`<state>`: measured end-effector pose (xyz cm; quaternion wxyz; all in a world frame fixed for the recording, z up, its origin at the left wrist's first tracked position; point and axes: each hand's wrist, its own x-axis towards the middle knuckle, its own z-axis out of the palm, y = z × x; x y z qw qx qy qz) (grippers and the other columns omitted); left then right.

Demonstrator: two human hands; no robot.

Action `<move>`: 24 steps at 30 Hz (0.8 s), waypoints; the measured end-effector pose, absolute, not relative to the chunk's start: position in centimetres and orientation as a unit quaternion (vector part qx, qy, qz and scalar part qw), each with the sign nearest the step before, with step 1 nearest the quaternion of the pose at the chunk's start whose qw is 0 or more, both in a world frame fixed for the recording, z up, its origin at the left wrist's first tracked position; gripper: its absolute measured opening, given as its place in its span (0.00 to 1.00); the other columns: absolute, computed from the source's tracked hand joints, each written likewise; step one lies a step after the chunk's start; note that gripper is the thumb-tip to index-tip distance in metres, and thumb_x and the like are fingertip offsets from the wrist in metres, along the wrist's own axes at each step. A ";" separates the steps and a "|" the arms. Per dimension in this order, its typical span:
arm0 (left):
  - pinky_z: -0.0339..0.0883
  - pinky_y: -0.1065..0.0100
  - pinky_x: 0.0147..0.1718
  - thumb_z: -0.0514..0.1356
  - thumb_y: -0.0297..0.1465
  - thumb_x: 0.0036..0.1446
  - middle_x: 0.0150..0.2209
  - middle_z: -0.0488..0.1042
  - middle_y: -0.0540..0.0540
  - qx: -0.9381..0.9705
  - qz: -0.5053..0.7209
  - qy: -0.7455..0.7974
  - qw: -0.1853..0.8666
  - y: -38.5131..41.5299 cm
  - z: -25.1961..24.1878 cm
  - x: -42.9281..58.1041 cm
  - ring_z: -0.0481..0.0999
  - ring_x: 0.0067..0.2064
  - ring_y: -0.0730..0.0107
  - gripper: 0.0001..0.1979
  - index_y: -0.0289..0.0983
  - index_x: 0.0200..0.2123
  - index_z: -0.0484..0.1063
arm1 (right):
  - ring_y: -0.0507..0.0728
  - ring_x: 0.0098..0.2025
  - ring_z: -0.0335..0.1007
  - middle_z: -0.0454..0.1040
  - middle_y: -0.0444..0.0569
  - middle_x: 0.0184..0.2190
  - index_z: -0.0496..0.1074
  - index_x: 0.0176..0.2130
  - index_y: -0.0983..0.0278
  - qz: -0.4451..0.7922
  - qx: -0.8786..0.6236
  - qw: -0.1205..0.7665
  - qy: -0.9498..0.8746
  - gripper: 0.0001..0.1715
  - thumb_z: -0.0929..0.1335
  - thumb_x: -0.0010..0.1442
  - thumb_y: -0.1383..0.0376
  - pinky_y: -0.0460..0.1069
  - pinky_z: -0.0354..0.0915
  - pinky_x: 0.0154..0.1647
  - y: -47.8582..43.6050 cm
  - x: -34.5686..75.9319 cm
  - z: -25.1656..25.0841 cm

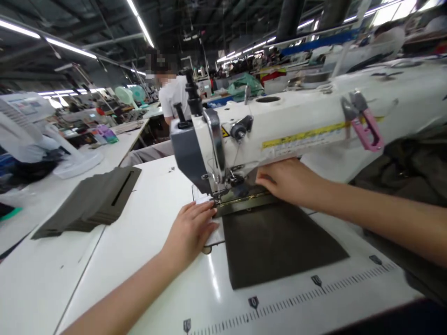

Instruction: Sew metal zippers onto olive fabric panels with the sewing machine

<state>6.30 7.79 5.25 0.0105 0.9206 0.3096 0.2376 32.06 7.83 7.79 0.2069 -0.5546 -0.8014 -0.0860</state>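
Note:
A dark olive fabric panel (275, 242) lies flat on the sewing machine's bed, its far edge under the machine head (209, 149). Along that edge runs a lighter strip (244, 203) with a thin shiny line, passing beside the presser foot area. My left hand (191, 229) rests palm down on the metal plate left of the needle, fingers stretched out and fingertips touching the panel's left end. Under the machine arm, my right hand (288, 180) is closed, thumb and fingers bent at the fabric behind the strip; its fingertips are partly hidden.
A fanned stack of olive fabric pieces (94, 200) lies to the left on the white table. Pink-handled snips (366, 125) hang on the machine arm. A ruler scale (289, 301) marks the near edge. Dark cloth (394, 172) lies right; a person (174, 97) sits beyond.

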 end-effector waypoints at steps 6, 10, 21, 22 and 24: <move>0.61 0.57 0.49 0.51 0.23 0.59 0.37 0.77 0.45 0.923 0.240 0.300 0.003 9.1 5.3 7.2 0.76 0.38 0.67 0.09 0.34 0.37 0.70 | 0.55 0.31 0.66 0.72 0.46 0.28 0.72 0.33 0.65 -0.042 -0.493 0.175 -0.851 0.04 0.66 0.56 0.69 0.50 0.56 0.33 2.9 26.1 6.1; 0.65 0.61 0.44 0.51 0.23 0.57 0.33 0.78 0.47 0.896 0.268 0.354 0.015 8.9 5.6 7.2 0.76 0.33 0.68 0.09 0.36 0.34 0.71 | 0.57 0.33 0.69 0.74 0.50 0.34 0.70 0.42 0.67 -0.020 -0.532 0.152 -0.833 0.11 0.65 0.58 0.67 0.50 0.57 0.31 4.4 24.7 5.2; 0.57 0.54 0.51 0.51 0.24 0.59 0.37 0.73 0.45 0.922 0.212 0.314 -0.084 8.1 4.8 7.7 0.72 0.40 0.66 0.09 0.36 0.38 0.70 | 0.55 0.30 0.68 0.74 0.47 0.31 0.72 0.38 0.65 0.001 -0.482 0.186 -0.856 0.08 0.64 0.58 0.69 0.49 0.58 0.30 5.0 25.4 4.3; 0.57 0.54 0.51 0.50 0.24 0.59 0.36 0.72 0.45 0.923 0.205 0.311 -0.095 8.1 4.9 7.7 0.72 0.40 0.66 0.09 0.35 0.37 0.70 | 0.54 0.29 0.68 0.74 0.47 0.30 0.72 0.38 0.65 -0.003 -0.478 0.190 -0.858 0.08 0.64 0.58 0.69 0.49 0.58 0.29 5.0 25.5 4.4; 0.57 0.54 0.51 0.51 0.24 0.59 0.35 0.72 0.45 0.926 0.194 0.305 -0.109 8.0 5.0 7.8 0.72 0.39 0.65 0.09 0.35 0.37 0.70 | 0.54 0.27 0.66 0.73 0.46 0.27 0.73 0.35 0.64 -0.029 -0.461 0.210 -0.862 0.08 0.64 0.58 0.68 0.49 0.58 0.28 4.8 25.6 4.5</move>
